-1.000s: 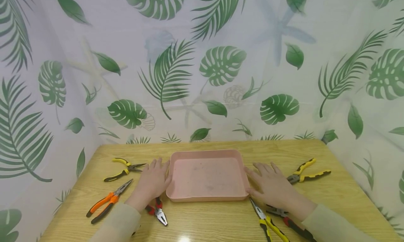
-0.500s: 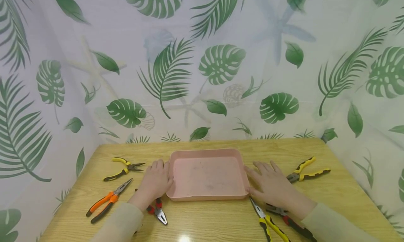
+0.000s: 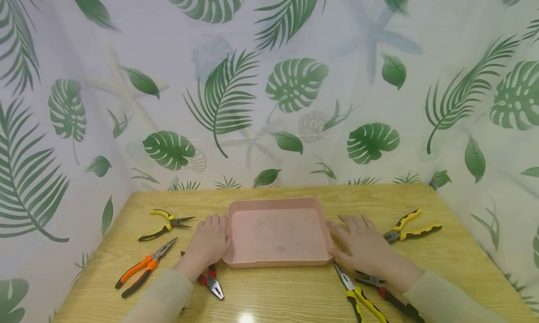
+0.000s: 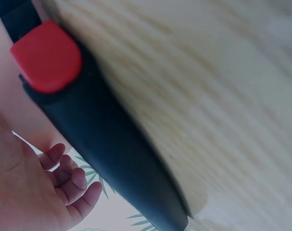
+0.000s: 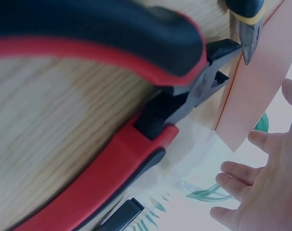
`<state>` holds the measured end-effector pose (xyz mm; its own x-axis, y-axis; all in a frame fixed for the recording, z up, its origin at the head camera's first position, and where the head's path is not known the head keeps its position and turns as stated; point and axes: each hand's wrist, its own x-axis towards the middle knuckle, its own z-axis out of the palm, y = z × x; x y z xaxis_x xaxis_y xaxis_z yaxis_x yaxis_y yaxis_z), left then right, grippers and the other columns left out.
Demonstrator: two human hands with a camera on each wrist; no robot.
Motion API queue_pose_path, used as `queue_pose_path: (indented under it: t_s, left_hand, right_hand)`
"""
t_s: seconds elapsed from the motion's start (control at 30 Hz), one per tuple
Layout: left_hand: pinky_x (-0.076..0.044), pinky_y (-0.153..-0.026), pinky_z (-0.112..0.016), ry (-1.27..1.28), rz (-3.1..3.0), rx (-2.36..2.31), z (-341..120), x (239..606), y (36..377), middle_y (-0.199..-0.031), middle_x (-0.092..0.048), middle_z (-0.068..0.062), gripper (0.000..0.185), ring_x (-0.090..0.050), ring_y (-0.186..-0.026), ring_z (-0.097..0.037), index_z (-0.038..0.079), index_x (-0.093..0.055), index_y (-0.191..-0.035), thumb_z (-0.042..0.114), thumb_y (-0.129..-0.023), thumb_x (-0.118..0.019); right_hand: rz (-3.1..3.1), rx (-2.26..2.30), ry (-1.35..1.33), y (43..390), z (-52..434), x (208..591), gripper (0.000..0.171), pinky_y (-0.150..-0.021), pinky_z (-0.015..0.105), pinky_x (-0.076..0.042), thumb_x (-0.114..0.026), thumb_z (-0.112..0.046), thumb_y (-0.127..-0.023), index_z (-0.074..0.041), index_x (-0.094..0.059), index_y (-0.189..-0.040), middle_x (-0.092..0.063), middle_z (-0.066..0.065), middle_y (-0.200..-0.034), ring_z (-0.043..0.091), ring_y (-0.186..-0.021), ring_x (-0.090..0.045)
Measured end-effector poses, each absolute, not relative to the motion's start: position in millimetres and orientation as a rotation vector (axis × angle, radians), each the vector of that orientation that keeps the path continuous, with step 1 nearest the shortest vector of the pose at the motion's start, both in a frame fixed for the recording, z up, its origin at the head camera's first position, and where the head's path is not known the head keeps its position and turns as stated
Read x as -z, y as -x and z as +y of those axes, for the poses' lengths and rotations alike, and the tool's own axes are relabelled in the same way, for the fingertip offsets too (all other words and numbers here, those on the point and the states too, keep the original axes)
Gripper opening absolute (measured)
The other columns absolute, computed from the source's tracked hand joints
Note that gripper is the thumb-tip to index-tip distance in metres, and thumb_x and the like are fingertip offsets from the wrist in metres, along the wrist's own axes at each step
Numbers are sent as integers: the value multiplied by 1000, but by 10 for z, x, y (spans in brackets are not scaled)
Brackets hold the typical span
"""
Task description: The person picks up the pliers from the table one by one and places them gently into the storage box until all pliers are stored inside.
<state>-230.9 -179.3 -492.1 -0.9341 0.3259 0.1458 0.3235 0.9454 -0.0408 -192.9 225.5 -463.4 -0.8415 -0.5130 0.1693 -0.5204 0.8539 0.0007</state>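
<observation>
A shallow pink tray (image 3: 273, 263) lies in the middle of the wooden table in the head view. My left hand (image 3: 210, 238) rests against its left side, fingers loosely bent and thumb along the wall. At the opposite side, my right hand (image 3: 358, 243) is spread, thumb and forefinger touching the right wall. Red-and-black combination pliers (image 3: 215, 288) lie partly beneath the left forearm; a black handle (image 4: 107, 130) with a red end fills much of the left wrist view. Below the right wrist are red-and-black cutting pliers (image 5: 201, 89), beside yellow-and-black long-nose pliers (image 3: 358, 299).
Left of the tray lie small yellow-handled needle-nose pliers (image 3: 168, 225) and orange-and-black long-nose pliers (image 3: 148, 265). Beyond the right hand sit yellow-and-black pliers (image 3: 404, 231) with spread handles. A leaf-patterned cloth (image 3: 248, 103) encloses the table's back and sides.
My left hand has shifted slightly right against the tray and its fingers have bent more. The right hand, tray and pliers have stayed in place.
</observation>
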Motion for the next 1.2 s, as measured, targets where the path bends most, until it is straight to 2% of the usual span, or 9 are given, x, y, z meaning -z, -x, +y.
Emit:
queue_pose_path:
  t_s: [0.33,0.8,1.2]
  left_hand:
    - [-50,-83,-48,475,-2992,-17,-1724,4789,2229,-97,-55,-15,29,-55,-92,-31,-3,-56,-115,23,-101,-60]
    - [-48,-83,-48,461,-3010,-33,-1727,4812,2260,-97,-54,-14,28,-54,-92,-30,-2,-55,-115,23,-101,-58]
    - [-48,-89,-51,439,-3039,-36,-1721,4820,2269,-104,-58,-17,33,-58,-100,-34,-3,-55,-124,24,-105,-54]
  right_hand:
    - [-2859,-52,-793,1969,2338,4642,66,-117,72,-35,-65,-53,-101,-14,-55,-153,-57,26,-147,46,-139,-54]
    - [-2865,-27,-740,2042,2484,4589,67,-117,72,-35,-68,-51,-99,-13,-54,-153,-54,27,-150,49,-139,-53]
    - [-2869,-25,-691,2102,2660,4601,68,-116,71,-37,-70,-49,-98,-11,-54,-152,-55,30,-148,50,-138,-52]
